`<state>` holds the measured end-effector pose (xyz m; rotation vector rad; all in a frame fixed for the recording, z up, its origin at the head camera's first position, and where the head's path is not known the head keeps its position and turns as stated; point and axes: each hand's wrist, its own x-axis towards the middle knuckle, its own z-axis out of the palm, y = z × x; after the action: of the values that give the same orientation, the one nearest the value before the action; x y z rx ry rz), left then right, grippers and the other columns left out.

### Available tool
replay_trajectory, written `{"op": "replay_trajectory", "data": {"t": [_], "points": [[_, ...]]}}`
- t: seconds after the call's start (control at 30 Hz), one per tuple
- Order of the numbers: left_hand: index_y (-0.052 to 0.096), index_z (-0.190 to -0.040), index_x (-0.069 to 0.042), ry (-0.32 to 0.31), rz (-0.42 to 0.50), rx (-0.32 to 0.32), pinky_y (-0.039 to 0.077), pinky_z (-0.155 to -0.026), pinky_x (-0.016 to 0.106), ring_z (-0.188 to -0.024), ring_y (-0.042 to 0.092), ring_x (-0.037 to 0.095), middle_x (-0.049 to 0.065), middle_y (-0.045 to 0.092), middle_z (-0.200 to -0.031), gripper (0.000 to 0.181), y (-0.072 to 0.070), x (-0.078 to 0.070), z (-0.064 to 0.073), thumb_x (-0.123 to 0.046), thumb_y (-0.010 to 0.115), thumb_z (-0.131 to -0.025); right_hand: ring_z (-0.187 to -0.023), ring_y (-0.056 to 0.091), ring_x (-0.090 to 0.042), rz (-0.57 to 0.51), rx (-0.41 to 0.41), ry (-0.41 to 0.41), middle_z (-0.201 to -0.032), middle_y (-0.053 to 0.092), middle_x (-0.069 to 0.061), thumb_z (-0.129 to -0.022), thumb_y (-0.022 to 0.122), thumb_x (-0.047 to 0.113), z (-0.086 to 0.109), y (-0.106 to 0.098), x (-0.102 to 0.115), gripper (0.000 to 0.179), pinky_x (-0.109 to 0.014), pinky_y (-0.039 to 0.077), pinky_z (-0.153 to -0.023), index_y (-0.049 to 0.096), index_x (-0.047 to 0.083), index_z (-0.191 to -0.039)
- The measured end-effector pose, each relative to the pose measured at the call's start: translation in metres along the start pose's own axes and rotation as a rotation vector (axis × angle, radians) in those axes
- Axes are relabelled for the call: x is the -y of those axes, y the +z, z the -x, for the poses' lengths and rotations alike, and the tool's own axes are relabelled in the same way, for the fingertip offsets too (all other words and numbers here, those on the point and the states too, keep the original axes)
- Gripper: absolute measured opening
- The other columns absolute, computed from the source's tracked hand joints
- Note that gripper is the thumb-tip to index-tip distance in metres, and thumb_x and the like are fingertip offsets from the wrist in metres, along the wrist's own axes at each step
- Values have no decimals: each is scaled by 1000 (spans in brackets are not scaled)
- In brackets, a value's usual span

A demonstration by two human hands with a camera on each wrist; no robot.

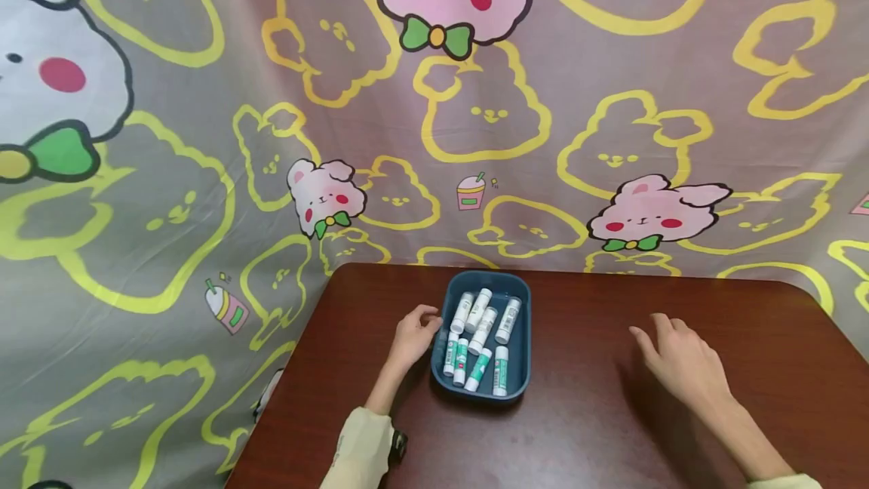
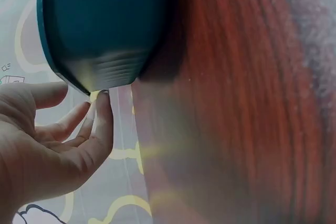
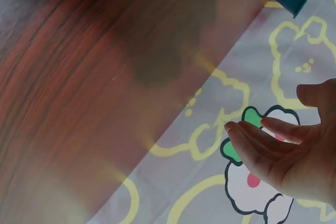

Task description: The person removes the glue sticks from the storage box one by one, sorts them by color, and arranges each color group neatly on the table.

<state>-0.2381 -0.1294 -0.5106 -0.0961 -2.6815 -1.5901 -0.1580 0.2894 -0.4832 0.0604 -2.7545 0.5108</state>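
Observation:
A dark blue rectangular tray [image 1: 523, 368] on the table holds several white glue sticks [image 1: 510, 321], some with green labels [image 1: 500, 372], lying at various angles. At the tray's left rim is my left hand [image 1: 414, 339], its fingers loosely bent. In the left wrist view, the left hand's fingertips [image 2: 103, 94] come right up to the edge of the tray [image 2: 105, 30]; whether they touch it is hard to tell. Well to the right of the tray, my right hand [image 1: 686, 361] hovers over the table, thumb apart and fingers relaxed, holding nothing.
The dark brown wooden table [image 1: 577, 429] has rounded far corners. A patterned cloth [image 1: 611, 59] with cartoon rabbits and yellow outlines hangs behind it and along its left side. A dark band [image 1: 397, 447] sits at the left wrist.

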Motion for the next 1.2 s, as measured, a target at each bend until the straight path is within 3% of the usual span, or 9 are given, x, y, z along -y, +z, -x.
{"op": "replay_trajectory", "data": {"t": [0.33, 0.5, 0.77, 0.93, 1.2], "points": [[69, -117, 5, -30, 92, 23, 56, -56, 31, -78, 65, 20, 16, 73, -100, 25, 3, 5, 3, -11, 69, -98, -93, 63, -56, -63, 69, 10, -105, 63, -37, -103, 64, 29, -9, 4, 23, 49, -68, 51, -71, 55, -16, -119], [68, -114, 5, -96, 180, 20, 49, -50, 25, -68, 57, 15, 12, 70, -93, 24, 2, 6, 2, -12, 70, -97, -94, 65, -53, -114, 62, -6, -107, 66, -35, -103, 64, 29, -15, 6, 39, 47, -67, 52, -72, 57, -14, -120], [63, -107, 2, -193, 302, 64, 45, -48, 23, -68, 52, 15, 8, 65, -84, 19, 3, 7, 1, -14, 68, -99, -101, 67, -49, -217, 91, 3, -114, 68, -32, -104, 62, 29, -20, 12, 66, 45, -64, 53, -82, 59, -11, -125], [62, -104, 1, -204, 325, 76, 45, -47, 22, -67, 50, 14, 5, 63, -81, 18, 3, 7, 3, -15, 68, -99, -97, 68, -40, -324, 129, 36, -113, 70, -27, -105, 62, 30, -19, 18, 84, 44, -59, 56, -82, 61, -9, -126], [63, -104, 0, -197, 330, 70, 44, -47, 22, -66, 50, 13, 2, 59, -77, 20, 7, 9, 4, -19, 69, -99, -94, 69, -34, -428, 114, 39, -112, 72, -23, -104, 63, 26, -20, 32, 108, 40, -52, 59, -80, 63, -7, -126]]}}
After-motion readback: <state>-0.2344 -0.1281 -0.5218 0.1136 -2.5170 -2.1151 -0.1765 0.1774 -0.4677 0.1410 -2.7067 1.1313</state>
